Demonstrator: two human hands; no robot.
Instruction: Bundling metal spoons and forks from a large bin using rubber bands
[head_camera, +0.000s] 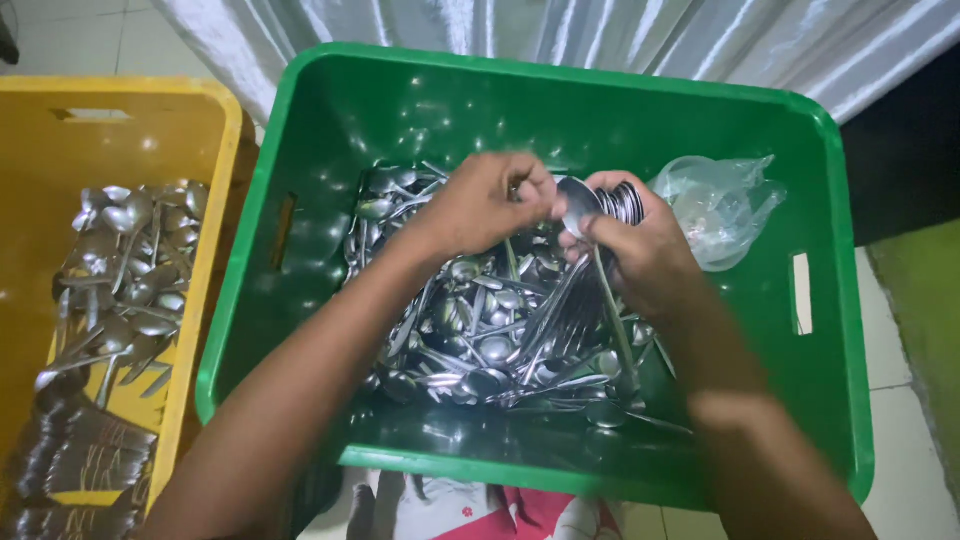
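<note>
Both my hands are inside a green plastic crate (330, 130) over a heap of loose metal spoons (490, 340). My right hand (640, 250) grips a stacked bunch of spoons (612, 205), bowls up and handles hanging down toward the heap. Against the front spoon of that bunch rest the pinched fingers of my left hand (485, 200). A crumpled clear plastic bag (720, 205) lies in the crate just right of my right hand.
A yellow crate (215, 160) stands to the left with more spoons (130, 270) and dark packed bundles (80, 460) at its near end. White shiny cloth (600, 35) hangs behind the crates. Pale tiled floor (905, 440) shows at the right.
</note>
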